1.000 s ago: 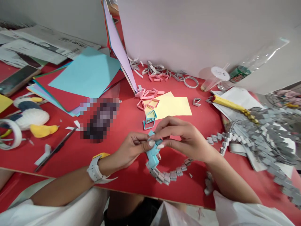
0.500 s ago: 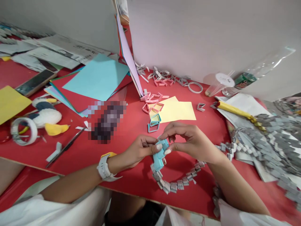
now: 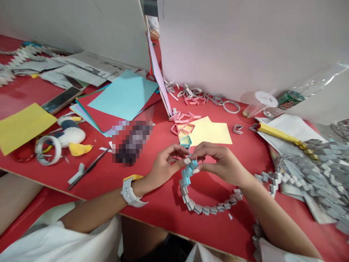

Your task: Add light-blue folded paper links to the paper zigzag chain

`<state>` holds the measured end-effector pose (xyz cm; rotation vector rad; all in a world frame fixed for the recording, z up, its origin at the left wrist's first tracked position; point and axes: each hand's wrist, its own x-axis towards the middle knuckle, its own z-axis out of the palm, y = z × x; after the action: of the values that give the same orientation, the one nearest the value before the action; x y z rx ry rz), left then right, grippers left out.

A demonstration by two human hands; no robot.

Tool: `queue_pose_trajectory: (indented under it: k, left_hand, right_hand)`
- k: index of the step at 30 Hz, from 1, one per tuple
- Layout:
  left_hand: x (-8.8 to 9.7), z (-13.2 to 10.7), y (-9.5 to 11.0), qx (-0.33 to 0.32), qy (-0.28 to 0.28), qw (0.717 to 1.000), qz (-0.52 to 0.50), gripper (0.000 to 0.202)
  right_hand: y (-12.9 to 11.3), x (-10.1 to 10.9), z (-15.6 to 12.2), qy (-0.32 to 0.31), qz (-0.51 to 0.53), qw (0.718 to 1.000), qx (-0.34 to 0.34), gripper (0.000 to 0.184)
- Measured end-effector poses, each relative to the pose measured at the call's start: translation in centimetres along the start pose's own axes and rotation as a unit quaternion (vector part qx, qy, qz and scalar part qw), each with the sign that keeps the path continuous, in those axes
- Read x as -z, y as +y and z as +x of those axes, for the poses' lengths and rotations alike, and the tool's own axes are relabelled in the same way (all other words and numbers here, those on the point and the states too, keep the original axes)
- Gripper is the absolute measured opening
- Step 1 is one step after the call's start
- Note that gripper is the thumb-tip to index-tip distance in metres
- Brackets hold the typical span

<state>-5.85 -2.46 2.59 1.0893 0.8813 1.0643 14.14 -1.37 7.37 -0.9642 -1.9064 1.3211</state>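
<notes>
Both hands meet at the light-blue end of a folded-paper chain [image 3: 185, 178]. My left hand [image 3: 170, 162] pinches this end from the left, thumb on top. From the other side, my right hand [image 3: 218, 162] grips it between thumb and fingers; the fingertips partly hide the upper links. Below the blue part, the chain turns grey [image 3: 206, 210] and curves over the red table toward my right forearm. Just beyond my fingers lie blue folded paper links [image 3: 186, 141], partly covered by the hands. Pink links [image 3: 183, 128] lie beside the pale yellow paper [image 3: 215, 131].
Left of me are a tape roll [image 3: 48, 150], a plush toy [image 3: 72, 135], a phone [image 3: 62, 99], coloured sheets [image 3: 124, 96] and a slim dark tool [image 3: 87, 170]. At right stand a lidded cup [image 3: 260, 102] and a bottle [image 3: 290, 100], near heaped grey paper chains [image 3: 324, 171].
The view has shifted, so the table things appear farther right. My hands stay closed on the blue end, with my fingers bunched nearer its top.
</notes>
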Motion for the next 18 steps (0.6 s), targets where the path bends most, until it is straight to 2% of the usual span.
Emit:
queue_pose_trajectory:
  k: [5,10,15,18]
  left_hand:
    - [0.3,0.6,-0.8,0.081,-0.068,0.992,-0.074,0.037]
    - [0.7,0.9,-1.0,0.059,-0.109,0.991,-0.056,0.031]
    - [0.8,1.2,-0.9,0.111,-0.113,0.985,-0.065,0.034]
    - [0.5,1.2,-0.8,0.11,-0.098,0.988,-0.043,0.037]
  right_hand:
    - [0.3,-0.1,0.2,-0.027,0.027,0.999,-0.002,0.021]
    - [0.4,-0.2,0.2,-0.008,-0.028,0.999,-0.018,0.023]
    - [0.3,-0.5,-0.1,-0.007,-0.054,0.998,-0.012,0.024]
    - [0.1,-0.9,-0.2,0.01,-0.077,0.997,-0.011,0.024]
